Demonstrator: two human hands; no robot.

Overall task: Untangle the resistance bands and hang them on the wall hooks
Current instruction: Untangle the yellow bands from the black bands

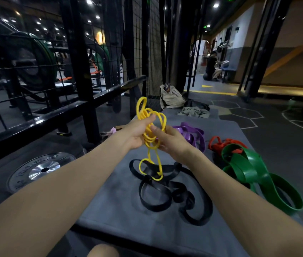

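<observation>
while black band [165, 193] lies on mat [113, 204], both hands [152, 134] grip yellow band [149, 115].

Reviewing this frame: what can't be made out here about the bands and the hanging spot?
- Wall hooks: none identifiable in the head view; the dark mesh partition shows no detail.
- Yellow band: its knot is covered by the left hand and right hand.
- Red band: partly hidden behind the green band.

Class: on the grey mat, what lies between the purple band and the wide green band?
In the head view, a tangled red rubber band lies between the purple rubber band and the wide green rubber band.
</observation>
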